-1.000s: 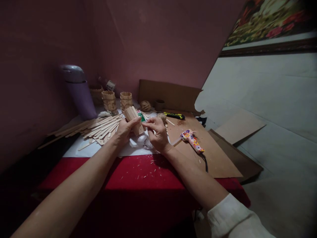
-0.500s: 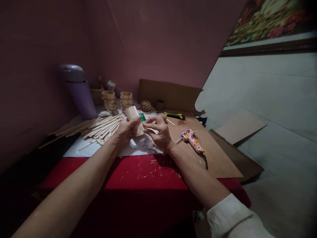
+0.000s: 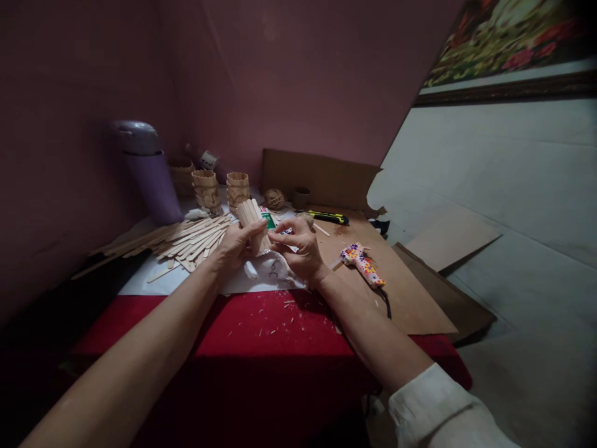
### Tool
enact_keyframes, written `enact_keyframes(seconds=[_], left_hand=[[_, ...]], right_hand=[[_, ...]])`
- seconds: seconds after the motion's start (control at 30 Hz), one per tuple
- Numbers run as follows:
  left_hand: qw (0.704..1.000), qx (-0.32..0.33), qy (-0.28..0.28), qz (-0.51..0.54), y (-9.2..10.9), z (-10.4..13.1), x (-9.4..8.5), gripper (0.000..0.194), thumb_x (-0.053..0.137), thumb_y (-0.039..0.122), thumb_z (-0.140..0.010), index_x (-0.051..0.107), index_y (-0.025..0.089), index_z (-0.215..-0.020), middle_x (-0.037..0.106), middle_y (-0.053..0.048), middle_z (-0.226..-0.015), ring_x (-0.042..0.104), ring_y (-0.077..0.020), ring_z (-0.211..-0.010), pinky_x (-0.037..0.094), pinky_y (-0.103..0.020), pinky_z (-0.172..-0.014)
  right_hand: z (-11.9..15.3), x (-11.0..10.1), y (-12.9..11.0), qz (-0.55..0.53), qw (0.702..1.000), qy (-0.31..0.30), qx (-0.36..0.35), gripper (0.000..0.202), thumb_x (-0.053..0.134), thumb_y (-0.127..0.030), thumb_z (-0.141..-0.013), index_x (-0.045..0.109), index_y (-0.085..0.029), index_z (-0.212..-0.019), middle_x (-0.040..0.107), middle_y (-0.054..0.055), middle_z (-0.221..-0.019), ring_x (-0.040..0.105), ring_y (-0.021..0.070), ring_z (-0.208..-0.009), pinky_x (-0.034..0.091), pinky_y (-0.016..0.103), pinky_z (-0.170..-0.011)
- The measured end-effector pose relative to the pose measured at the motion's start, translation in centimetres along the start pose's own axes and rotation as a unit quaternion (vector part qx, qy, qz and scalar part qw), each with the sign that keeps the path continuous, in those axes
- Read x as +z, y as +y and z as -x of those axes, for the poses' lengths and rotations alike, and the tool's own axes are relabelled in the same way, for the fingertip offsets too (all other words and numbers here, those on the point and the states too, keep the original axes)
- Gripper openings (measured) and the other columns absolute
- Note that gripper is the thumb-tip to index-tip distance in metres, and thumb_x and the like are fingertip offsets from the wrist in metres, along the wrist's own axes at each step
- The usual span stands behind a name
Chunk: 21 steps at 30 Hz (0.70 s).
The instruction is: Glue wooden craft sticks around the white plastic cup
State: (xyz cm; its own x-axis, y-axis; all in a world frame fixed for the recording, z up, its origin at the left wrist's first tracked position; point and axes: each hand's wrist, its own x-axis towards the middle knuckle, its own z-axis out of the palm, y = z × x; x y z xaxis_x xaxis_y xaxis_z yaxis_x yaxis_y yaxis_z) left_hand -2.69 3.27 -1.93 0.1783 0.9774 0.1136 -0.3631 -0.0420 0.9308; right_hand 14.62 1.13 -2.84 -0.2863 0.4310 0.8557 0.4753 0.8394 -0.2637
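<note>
Shifted slightly up and right since a second ago, right hand (image 3: 301, 249) closing in on stick bundle (image 3: 252, 222), fingertips pinching near its lower right edge. Left hand (image 3: 237, 244) wrapped around bundle from the left, thumb across its front, holding it tilted above white sheet (image 3: 153, 281). Loose craft sticks (image 3: 186, 239) fanned just left; floral glue gun (image 3: 361, 264) lying right on cardboard (image 3: 410, 298).

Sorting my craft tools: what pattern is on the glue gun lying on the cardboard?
The glue gun is pink with small multicoloured flowers, seen in the head view.
</note>
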Motion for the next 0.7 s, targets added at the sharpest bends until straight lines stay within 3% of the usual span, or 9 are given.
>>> enact_keyframes(seconds=[0.1, 0.5, 0.7], left_hand=[[0.999, -0.033, -0.009, 0.007, -0.1, -0.1, -0.2, 0.044, 0.087, 0.042, -0.064, 0.068, 0.015, -0.093, 0.072, -0.007, -0.075, 0.065, -0.0176, -0.058, 0.050, -0.028, -0.051], [0.999, -0.027, 0.000, 0.027, -0.1, 0.1, 0.1, 0.044, 0.089, 0.037, -0.063, 0.066, 0.014, -0.093, 0.068, -0.003, -0.071, 0.064, -0.0148, -0.057, 0.052, -0.025, -0.052], [1.000, -0.008, 0.024, 0.012, 0.9, 0.4, 0.4, 0.055, 0.091, 0.038, -0.056, 0.065, 0.015, -0.098, 0.069, -0.003, -0.076, 0.065, -0.0162, -0.063, 0.056, -0.028, -0.058]], right_hand=[[0.1, 0.0, 0.0, 0.010, 1.000, -0.004, 0.007, 0.014, 0.072, -0.024, -0.089, 0.080, -0.031, -0.098, 0.067, 0.004, -0.097, 0.060, 0.0215, -0.096, 0.052, 0.044, -0.087], [0.1, -0.1, -0.1, 0.061, 0.997, -0.004, -0.042, 0.016, 0.066, -0.028, -0.094, 0.080, -0.031, -0.101, 0.067, 0.005, -0.097, 0.058, 0.0226, -0.094, 0.049, 0.044, -0.088], [0.1, 0.1, 0.3, 0.056, 0.997, 0.005, -0.053, 0.020, 0.064, -0.031, -0.095, 0.077, -0.029, -0.110, 0.069, 0.006, -0.101, 0.060, 0.0231, -0.096, 0.050, 0.044, -0.089]])
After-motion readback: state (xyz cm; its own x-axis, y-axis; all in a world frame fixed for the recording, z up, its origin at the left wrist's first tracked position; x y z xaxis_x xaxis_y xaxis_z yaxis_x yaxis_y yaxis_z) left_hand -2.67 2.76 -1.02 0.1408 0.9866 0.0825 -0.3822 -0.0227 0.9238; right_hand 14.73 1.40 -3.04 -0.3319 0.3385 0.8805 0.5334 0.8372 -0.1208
